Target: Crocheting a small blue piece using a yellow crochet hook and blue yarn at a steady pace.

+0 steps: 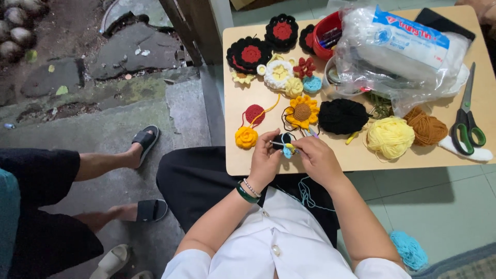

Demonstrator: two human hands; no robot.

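Observation:
My left hand and my right hand meet at the near edge of a small wooden table. Between the fingertips they pinch a tiny crochet piece in blue and yellow, with a black bit beside it. A thin needle or hook pokes out leftward from my left fingers. Light blue yarn trails from the piece down over my lap. A crocheted sunflower lies just beyond my hands.
The table holds several crocheted flowers, black yarn, yellow yarn, brown yarn, green-handled scissors, a red bowl and a plastic bag of white stuffing. A blue yarn ball lies on the floor. Another person's sandalled legs are at left.

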